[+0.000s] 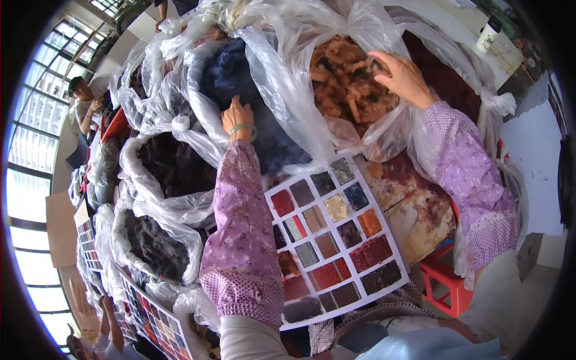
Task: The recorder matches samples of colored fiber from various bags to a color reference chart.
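While the 2 hands stand well apart, each attends a separate bag of loose fibre.

Item 1: dark blue fibre [225,78], in a bag of clear plastic [264,69], ahead of the person and left of centre. Left hand [238,116] at it, back upward, fingers partly bent, index finger reaching forward; whether any fibre is pinched, cannot tell. Mass elongated, its long axis running from upper left to lower right.

Item 2: rust-orange fibre [345,87] with dark patches, in an open bag right of item 1. Right hand [401,75] at its right edge, thumb and fingers parted, nothing visible between them. Clumps lie in mixed directions; no single long axis can be told.

Handling, as judged: both fibres light, soft and springy, easily pulled into tufts, hardly fragile. Best hold: a loose handful from the raised top, fingers sunk in. Plastic rim [384,141] thin, probably slippery; better gathered in folds than pinched flat.

Item 3: swatch board [348,259], white, with coloured samples in rows, near the person's body, below the bags. Long axis runs away from the body, far end leaning left toward the bags. Probably light and fairly stiff; best held by its side edges, clear of the samples.
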Tool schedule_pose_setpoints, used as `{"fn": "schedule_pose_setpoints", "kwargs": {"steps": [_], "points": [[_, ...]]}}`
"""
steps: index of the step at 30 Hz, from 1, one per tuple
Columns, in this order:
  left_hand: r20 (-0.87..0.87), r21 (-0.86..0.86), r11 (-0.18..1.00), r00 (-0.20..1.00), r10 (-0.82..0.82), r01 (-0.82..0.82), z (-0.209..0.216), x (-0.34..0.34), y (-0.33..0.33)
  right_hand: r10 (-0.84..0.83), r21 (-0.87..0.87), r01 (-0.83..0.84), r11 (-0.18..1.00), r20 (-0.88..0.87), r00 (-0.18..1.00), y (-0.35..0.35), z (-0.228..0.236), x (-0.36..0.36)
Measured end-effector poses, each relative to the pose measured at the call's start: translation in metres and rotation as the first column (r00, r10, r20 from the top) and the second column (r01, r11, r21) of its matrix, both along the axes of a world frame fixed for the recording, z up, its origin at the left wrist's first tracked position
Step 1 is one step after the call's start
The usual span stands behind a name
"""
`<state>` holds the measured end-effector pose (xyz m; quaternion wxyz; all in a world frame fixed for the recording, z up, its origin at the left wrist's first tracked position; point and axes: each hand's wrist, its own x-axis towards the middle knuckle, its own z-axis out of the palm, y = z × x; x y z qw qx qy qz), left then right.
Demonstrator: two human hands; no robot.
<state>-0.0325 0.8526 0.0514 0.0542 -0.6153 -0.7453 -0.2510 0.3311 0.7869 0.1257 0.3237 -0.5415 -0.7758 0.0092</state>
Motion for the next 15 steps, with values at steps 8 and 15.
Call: {"fn": "schedule_pose_setpoints", "kwargs": {"steps": [8, 15], "points": [[0.419, 0.036, 0.964, 0.880, 0.226, -0.265, 0.019, 0.005, -0.003, -0.086, -0.200, 0.098, 0.975, 0.068, 0.994, -0.003, -0.010, 0.006], [0.394, -0.118, 0.993, 0.918, 0.047, 0.000, -0.002, -0.004, 0.010, -0.134, -0.329, 0.126, 0.936, 0.001, 0.991, -0.014, 0.002, 0.013]]}}
